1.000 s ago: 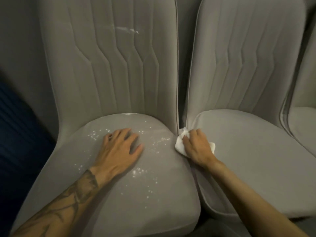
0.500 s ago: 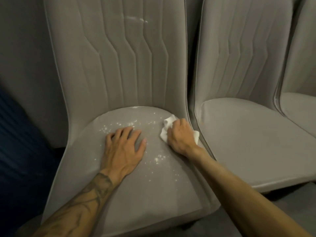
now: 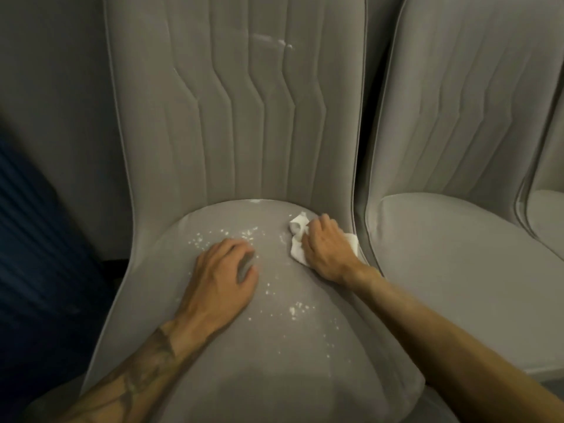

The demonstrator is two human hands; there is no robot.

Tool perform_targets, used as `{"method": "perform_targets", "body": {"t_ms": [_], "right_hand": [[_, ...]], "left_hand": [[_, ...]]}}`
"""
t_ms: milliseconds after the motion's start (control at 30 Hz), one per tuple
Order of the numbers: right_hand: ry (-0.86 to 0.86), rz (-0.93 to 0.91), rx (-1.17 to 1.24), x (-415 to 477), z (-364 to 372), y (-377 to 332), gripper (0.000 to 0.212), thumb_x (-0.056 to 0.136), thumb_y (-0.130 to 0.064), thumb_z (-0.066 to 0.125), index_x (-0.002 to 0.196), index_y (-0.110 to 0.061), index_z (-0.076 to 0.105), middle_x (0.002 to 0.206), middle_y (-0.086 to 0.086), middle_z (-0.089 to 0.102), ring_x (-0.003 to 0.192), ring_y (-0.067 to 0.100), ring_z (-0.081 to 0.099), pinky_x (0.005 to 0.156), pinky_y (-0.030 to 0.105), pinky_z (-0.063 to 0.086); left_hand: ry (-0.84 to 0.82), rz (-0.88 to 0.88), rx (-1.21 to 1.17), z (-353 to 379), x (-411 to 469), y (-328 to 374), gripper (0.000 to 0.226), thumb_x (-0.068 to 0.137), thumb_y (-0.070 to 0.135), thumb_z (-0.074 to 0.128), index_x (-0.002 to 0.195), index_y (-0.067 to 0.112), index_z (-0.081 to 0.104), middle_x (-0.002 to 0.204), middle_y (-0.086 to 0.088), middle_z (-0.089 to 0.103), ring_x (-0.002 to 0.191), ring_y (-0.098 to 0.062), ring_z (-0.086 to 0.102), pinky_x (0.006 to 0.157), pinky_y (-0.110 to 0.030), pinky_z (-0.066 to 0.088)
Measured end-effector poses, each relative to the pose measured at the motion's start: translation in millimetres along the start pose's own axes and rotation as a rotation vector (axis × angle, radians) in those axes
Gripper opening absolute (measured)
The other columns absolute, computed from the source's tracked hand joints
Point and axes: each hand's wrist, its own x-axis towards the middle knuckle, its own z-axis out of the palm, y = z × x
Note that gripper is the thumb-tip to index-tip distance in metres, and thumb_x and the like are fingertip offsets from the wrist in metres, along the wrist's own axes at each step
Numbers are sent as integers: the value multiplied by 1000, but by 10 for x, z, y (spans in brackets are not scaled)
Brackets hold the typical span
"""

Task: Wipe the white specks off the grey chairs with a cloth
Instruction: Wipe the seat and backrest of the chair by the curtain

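A grey upholstered chair (image 3: pixel 244 361) fills the middle of the view. White specks (image 3: pixel 297 309) are scattered over its seat, and a few more (image 3: pixel 282 43) mark the backrest. My left hand (image 3: pixel 219 279) rests palm down on the seat, its fingers curled a little at the tips. At the seat's back right corner my right hand (image 3: pixel 325 248) grips a crumpled white cloth (image 3: pixel 297 236) and presses it onto the fabric. Part of the cloth is hidden under that hand.
A second grey chair (image 3: pixel 457 254) stands close on the right, touching or nearly touching the first. The edge of a third chair (image 3: pixel 549 215) shows at the far right. A dark blue ribbed surface (image 3: pixel 36 254) lies at the left. A grey wall is behind.
My right hand has moved the cloth from the gap between the two chairs onto the left chair's seat. The view has shifted so this chair is centred. My left fingers have curled slightly.
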Motion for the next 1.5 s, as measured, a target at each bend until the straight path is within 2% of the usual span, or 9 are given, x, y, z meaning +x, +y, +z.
{"method": "perform_targets", "body": {"t_ms": [133, 233, 300, 433, 633, 867, 1100, 1300, 1500], "right_hand": [[-12, 130, -29, 182, -47, -121, 21, 98, -16, 45, 107, 1, 54, 111, 21, 54, 97, 39, 53, 84, 46, 45], [40, -118, 34, 90, 62, -234, 16, 79, 1, 72, 74, 1, 57, 74, 23, 57, 64, 38, 55, 57, 44, 50], [19, -172, 74, 112, 65, -71, 14, 96, -10, 55, 87, 1, 55, 88, 23, 56, 77, 39, 54, 72, 47, 46], [26, 116, -17, 324, 83, 101, 26, 102, -22, 34, 111, -4, 50, 117, 17, 50, 101, 35, 49, 88, 43, 39], [58, -146, 128, 253, 129, -385, 18, 99, -13, 49, 97, 3, 56, 99, 26, 56, 90, 38, 53, 83, 46, 41], [48, 232, -29, 386, 89, -86, 33, 105, -27, 31, 115, -1, 49, 122, 20, 48, 108, 37, 47, 93, 46, 37], [11, -10, 119, 147, 132, -465, 30, 105, -24, 34, 100, 1, 51, 105, 24, 52, 95, 36, 47, 88, 44, 33], [-7, 432, -19, 209, 19, -151, 29, 101, -17, 32, 115, 0, 51, 120, 22, 52, 106, 37, 46, 88, 46, 33], [-42, 53, 83, 195, 142, -410, 27, 105, -23, 35, 96, -2, 50, 100, 23, 52, 91, 35, 47, 85, 44, 33]], "left_hand": [[-22, 47, 160, -258, -24, -298, 43, 95, 37, 52, 128, 14, 69, 132, -4, 66, 124, -28, 60, 111, -40, 37], [-45, -32, 208, -421, -72, -564, 39, 107, 37, 49, 139, 19, 62, 143, 0, 58, 132, -21, 52, 115, -35, 30], [-78, -92, 183, -509, -95, -683, 42, 106, 38, 52, 143, 22, 59, 148, 2, 55, 136, -18, 48, 116, -32, 26], [-130, -180, 143, -583, -134, -673, 52, 103, 47, 41, 149, 26, 54, 155, 5, 48, 142, -16, 42, 119, -32, 24], [-106, -174, 172, -489, -134, -708, 58, 107, 57, 28, 151, 27, 50, 157, 6, 46, 144, -18, 41, 121, -38, 25], [-79, -127, 200, -432, -149, -795, 62, 103, 57, 24, 150, 27, 50, 154, 4, 49, 139, -18, 44, 120, -41, 30], [-46, -75, 226, -426, -187, -813, 60, 105, 51, 26, 146, 20, 56, 148, -4, 56, 134, -25, 49, 118, -45, 34], [-54, -63, 199, -461, -181, -790, 55, 105, 44, 29, 142, 16, 59, 145, -8, 58, 131, -27, 52, 117, -47, 36], [-21, -54, 181, -403, -177, -842, 53, 105, 42, 33, 142, 15, 60, 145, -9, 59, 130, -29, 53, 117, -47, 35]]}}
